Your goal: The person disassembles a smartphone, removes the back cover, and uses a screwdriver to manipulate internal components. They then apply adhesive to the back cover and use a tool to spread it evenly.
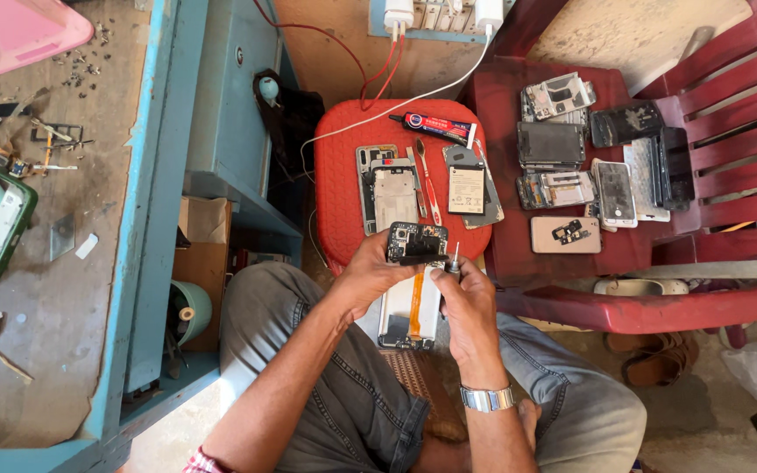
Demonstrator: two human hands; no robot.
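Observation:
My left hand (368,273) holds up a small dark circuit board (415,243) from a phone, above my lap. My right hand (466,302) grips a thin screwdriver (453,260) whose tip points up beside the board's right edge. Below both hands an opened phone body (409,317) with an orange ribbon cable rests on my lap between my knees.
A red stool (335,175) ahead carries an open phone frame (387,188), a battery (466,190), a red toothbrush (425,180) and a glue tube (431,125). A red plastic chair (720,219) at right holds several dismantled phones. A blue workbench (146,219) stands at left.

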